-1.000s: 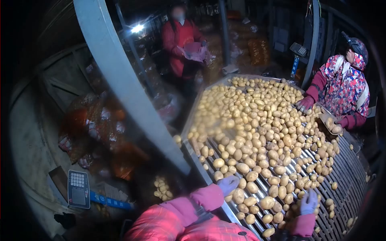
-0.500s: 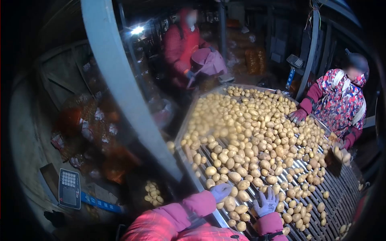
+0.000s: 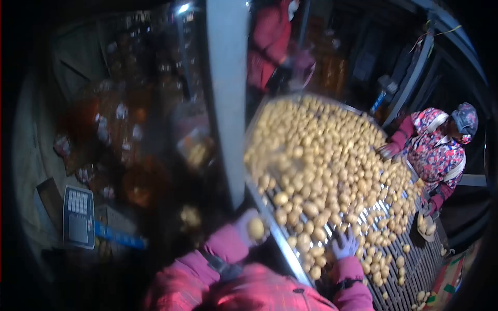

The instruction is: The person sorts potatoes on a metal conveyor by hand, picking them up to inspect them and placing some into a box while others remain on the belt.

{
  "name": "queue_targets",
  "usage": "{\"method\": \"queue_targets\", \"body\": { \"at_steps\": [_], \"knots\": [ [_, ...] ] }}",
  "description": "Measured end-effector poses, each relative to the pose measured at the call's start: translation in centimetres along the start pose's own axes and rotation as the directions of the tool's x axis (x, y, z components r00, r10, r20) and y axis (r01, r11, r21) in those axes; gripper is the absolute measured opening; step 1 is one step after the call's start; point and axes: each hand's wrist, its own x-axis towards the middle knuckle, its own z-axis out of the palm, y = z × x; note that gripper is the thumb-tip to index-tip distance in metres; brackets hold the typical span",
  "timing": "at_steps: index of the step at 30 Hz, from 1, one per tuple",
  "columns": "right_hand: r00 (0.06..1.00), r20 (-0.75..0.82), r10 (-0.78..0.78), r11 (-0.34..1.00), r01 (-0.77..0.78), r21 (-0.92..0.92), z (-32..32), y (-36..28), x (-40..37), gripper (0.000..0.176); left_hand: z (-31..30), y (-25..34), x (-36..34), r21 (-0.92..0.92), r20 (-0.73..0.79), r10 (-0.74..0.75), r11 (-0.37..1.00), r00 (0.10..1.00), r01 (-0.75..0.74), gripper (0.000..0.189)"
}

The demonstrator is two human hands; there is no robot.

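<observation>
My left hand (image 3: 246, 224), in a pale glove, is closed on a potato (image 3: 256, 228) just outside the near side of the sorting table. Beneath my right hand (image 3: 345, 244), gloved in light purple, lie the slatted bars and several potatoes; its fingers are spread and reach toward the heap. Loose yellow potatoes (image 3: 332, 155) cover most of the sloping table, whose metal side edge (image 3: 280, 240) runs between my two hands.
A grey post (image 3: 228, 103) rises beside the table. At left stands a scale display (image 3: 78, 215); filled sacks (image 3: 140, 181) lie in the dark behind it. Across the table, a person in a patterned jacket (image 3: 436, 150) handles potatoes. Another person in red (image 3: 270, 46) stands at the back.
My left hand has moved left off the table with a potato in it. My right hand stays over the bars. The view has turned left, and the person in red has shifted behind the post.
</observation>
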Motion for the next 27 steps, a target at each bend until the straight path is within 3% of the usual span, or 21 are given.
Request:
{"method": "queue_targets", "body": {
  "at_steps": [2,3,4,6,8,9,12,13,15,16,18,19,21,23,25,26,27],
  "knots": [
    [1.000,0.005,-0.023,0.996,0.023,-0.082,0.2,0.3,0.1,0.046,1.3,0.4,-3.3,-0.103,-0.292,0.149,0.977,0.945,-0.185,0.046],
    [0.999,-0.009,-0.048,0.993,0.046,-0.111,0.4,0.5,0.0,0.046,2.0,1.0,-4.5,-0.115,-0.446,0.203,0.953,0.872,-0.280,0.048],
    [0.999,0.040,-0.034,0.992,0.039,-0.120,0.5,0.8,0.1,0.045,2.0,1.5,-5.6,-0.096,-0.430,0.268,0.936,0.862,-0.338,0.048],
    [0.990,-0.024,-0.142,0.969,0.134,-0.209,1.1,1.7,-0.1,0.046,1.2,2.1,-7.9,-0.043,-0.358,0.385,0.903,0.851,-0.427,0.048],
    [0.996,0.022,-0.083,0.970,0.086,-0.227,1.8,2.8,-0.1,0.047,0.6,3.1,-9.7,-0.020,-0.254,0.472,0.870,0.844,-0.493,0.047],
    [0.998,0.053,-0.022,0.969,0.035,-0.245,1.9,3.1,-0.1,0.047,0.2,3.2,-10.3,-0.031,-0.265,0.482,0.861,0.835,-0.507,0.047],
    [0.993,0.047,-0.104,0.970,0.112,-0.214,2.4,5.2,0.0,0.048,-1.4,3.4,-12.3,0.087,-0.345,0.563,0.816,0.751,-0.572,0.045],
    [0.991,0.045,-0.128,0.975,0.135,-0.177,2.8,5.9,0.2,0.048,-2.7,3.2,-13.0,0.093,-0.375,0.555,0.820,0.742,-0.565,0.045],
    [0.988,0.007,-0.156,0.972,0.155,-0.177,3.0,6.1,0.2,0.050,-4.6,2.8,-14.1,0.036,-0.585,0.450,0.846,0.675,-0.532,0.043],
    [0.987,0.015,-0.158,0.950,0.157,-0.271,3.2,6.7,0.3,0.051,-6.7,2.6,-15.0,0.038,-0.590,0.457,0.839,0.665,-0.543,0.043],
    [0.993,0.068,-0.095,0.947,0.111,-0.300,3.1,6.9,0.2,0.053,-11.0,2.2,-17.4,-0.275,-0.598,0.182,0.868,0.780,-0.413,0.040],
    [0.993,0.083,-0.082,0.947,0.103,-0.305,3.1,7.4,0.2,0.053,-10.9,2.2,-18.0,-0.277,-0.597,0.175,0.871,0.783,-0.406,0.040],
    [0.994,0.051,-0.100,0.952,0.111,-0.287,3.1,7.3,-0.4,0.052,-10.3,2.4,-19.0,-0.137,-0.718,0.248,0.865,0.650,-0.482,0.036],
    [0.994,0.013,-0.112,0.957,0.111,-0.269,2.4,6.5,-1.5,0.051,-9.8,3.5,-19.1,-0.148,-0.712,0.259,0.853,0.652,-0.501,0.036],
    [0.998,0.048,-0.038,0.990,0.044,-0.132,-0.5,0.9,-3.0,0.054,-9.7,4.6,-18.8,0.119,-0.622,0.538,0.783,0.568,-0.611,0.039],
    [0.999,0.039,-0.007,0.981,0.015,-0.192,-0.3,1.3,-4.1,0.056,-8.7,5.9,-18.9,0.120,-0.575,0.530,0.808,0.623,-0.577,0.038],
    [0.997,0.083,0.008,0.990,0.004,-0.144,-1.0,0.3,-4.9,0.056,-8.3,7.7,-17.9,0.186,-0.626,0.554,0.789,0.549,-0.585,0.033]
  ]
}}
